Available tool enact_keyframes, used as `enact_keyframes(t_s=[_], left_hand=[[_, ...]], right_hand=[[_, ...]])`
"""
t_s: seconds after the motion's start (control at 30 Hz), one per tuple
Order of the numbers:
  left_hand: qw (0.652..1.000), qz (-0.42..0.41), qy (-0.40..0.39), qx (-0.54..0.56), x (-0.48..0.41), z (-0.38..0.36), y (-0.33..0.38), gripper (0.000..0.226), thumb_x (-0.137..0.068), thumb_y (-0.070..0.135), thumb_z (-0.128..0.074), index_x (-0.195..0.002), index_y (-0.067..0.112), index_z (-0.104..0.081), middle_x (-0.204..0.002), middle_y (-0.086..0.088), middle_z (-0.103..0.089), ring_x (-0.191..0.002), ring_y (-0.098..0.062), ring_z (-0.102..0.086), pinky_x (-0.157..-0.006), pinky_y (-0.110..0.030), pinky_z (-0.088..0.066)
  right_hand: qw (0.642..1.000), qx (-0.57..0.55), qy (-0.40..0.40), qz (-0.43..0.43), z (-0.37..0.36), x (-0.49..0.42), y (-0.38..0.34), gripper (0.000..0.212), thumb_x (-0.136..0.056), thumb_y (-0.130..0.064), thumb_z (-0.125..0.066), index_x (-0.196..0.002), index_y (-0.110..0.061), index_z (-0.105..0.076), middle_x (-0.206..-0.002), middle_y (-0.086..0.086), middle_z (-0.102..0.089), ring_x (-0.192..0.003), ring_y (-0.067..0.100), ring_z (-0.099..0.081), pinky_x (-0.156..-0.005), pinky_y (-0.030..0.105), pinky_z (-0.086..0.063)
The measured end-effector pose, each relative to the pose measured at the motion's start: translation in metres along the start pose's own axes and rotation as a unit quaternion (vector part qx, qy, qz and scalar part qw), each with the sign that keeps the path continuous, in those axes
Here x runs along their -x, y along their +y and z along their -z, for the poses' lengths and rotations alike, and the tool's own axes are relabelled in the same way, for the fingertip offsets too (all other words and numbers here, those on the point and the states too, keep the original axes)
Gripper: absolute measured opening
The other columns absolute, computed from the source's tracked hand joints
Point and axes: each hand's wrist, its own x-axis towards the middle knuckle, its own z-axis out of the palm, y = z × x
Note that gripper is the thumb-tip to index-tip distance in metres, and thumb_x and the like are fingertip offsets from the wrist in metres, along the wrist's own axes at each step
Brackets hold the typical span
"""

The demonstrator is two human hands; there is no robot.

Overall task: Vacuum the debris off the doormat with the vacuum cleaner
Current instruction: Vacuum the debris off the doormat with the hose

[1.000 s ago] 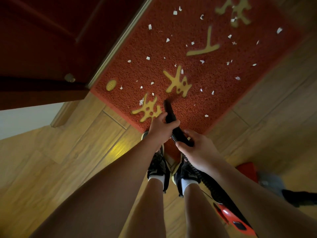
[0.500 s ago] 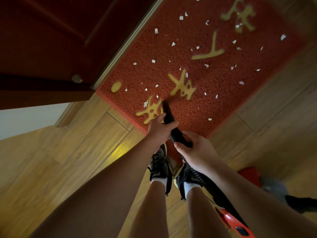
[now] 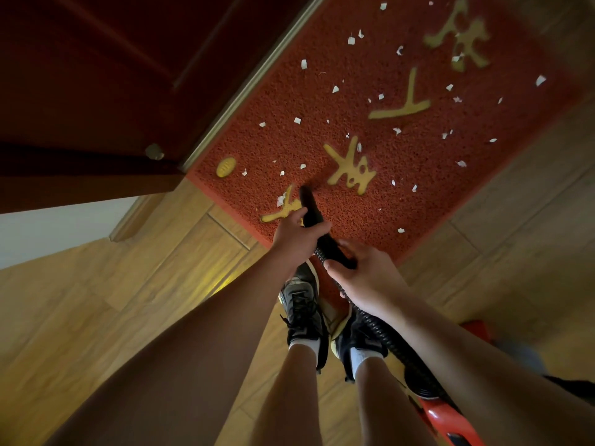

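Observation:
A red doormat [image 3: 418, 201] with yellow characters lies ahead, strewn with several white paper scraps [image 3: 351, 40]. My left hand [image 3: 294, 235] grips the black vacuum nozzle [image 3: 309, 206], whose tip rests on the mat near its front left corner beside a scrap [image 3: 281, 199]. Just behind it my right hand [image 3: 363, 273] holds the nozzle's rear end, where the ribbed black hose [image 3: 383, 333] starts. The hose runs back under my right arm to the red vacuum body [image 3: 450, 424] at the lower right.
A dark red door [image 3: 112, 91] with a metal threshold strip [image 3: 251, 82] borders the mat on the left. My feet in dark shoes [image 3: 302, 307] stand at the mat's front edge on the wooden floor [image 3: 112, 300]. A white wall [image 3: 48, 230] shows at left.
The nozzle tip has slid a little to the left across the yellow character toward the mat's corner. Both hands keep their hold.

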Motion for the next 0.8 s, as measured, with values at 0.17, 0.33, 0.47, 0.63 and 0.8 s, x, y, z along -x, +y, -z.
enact_keyframes(t_s=[0.17, 0.33, 0.47, 0.63, 0.8], left_hand=[[1.0, -0.001, -0.004, 0.009, -0.001, 0.002, -0.001, 0.077, -0.088, 0.037, -0.08, -0.154, 0.019, -0.045, -0.147, -0.009, -0.053, -0.123, -0.029, -0.06, -0.106, -0.048, -0.05], [1.0, -0.005, -0.007, 0.007, -0.004, 0.004, -0.004, 0.078, -0.086, 0.038, -0.08, -0.154, 0.019, -0.045, -0.151, -0.009, -0.05, -0.126, -0.03, -0.058, -0.107, -0.05, -0.048], [1.0, -0.006, -0.007, 0.014, -0.002, 0.007, -0.009, 0.08, -0.084, 0.041, -0.081, -0.153, 0.02, -0.046, -0.144, -0.008, -0.057, -0.119, -0.027, -0.063, -0.104, -0.05, -0.052], [1.0, -0.003, 0.005, 0.026, 0.001, 0.014, -0.016, 0.082, -0.083, 0.039, -0.083, -0.153, 0.018, -0.046, -0.146, -0.008, -0.056, -0.121, -0.027, -0.063, -0.103, -0.046, -0.053], [1.0, 0.002, 0.011, 0.029, 0.001, 0.019, -0.026, 0.08, -0.085, 0.038, -0.082, -0.153, 0.017, -0.046, -0.144, -0.008, -0.057, -0.119, -0.026, -0.063, -0.102, -0.047, -0.054]], right_hand=[[1.0, 0.008, -0.002, -0.001, -0.002, -0.001, -0.002, 0.018, -0.096, -0.034, -0.059, -0.111, -0.027, -0.065, -0.071, 0.005, -0.069, -0.061, 0.025, -0.068, -0.059, 0.042, -0.056], [1.0, 0.011, 0.008, -0.007, -0.006, -0.003, -0.001, 0.021, -0.096, -0.034, -0.061, -0.116, -0.027, -0.065, -0.071, 0.002, -0.069, -0.06, 0.021, -0.067, -0.061, 0.042, -0.057], [1.0, 0.009, 0.0, -0.01, -0.01, -0.001, -0.002, 0.022, -0.096, -0.035, -0.06, -0.117, -0.029, -0.065, -0.072, 0.004, -0.07, -0.062, 0.026, -0.068, -0.061, 0.047, -0.058], [1.0, 0.031, 0.003, 0.0, -0.016, 0.001, -0.005, 0.023, -0.096, -0.035, -0.061, -0.117, -0.029, -0.065, -0.069, -0.003, -0.068, -0.061, 0.016, -0.067, -0.061, 0.038, -0.057], [0.999, 0.044, -0.014, 0.001, -0.022, 0.005, -0.009, 0.023, -0.097, -0.035, -0.058, -0.118, -0.029, -0.065, -0.069, 0.002, -0.069, -0.056, 0.017, -0.064, -0.051, 0.034, -0.05]])
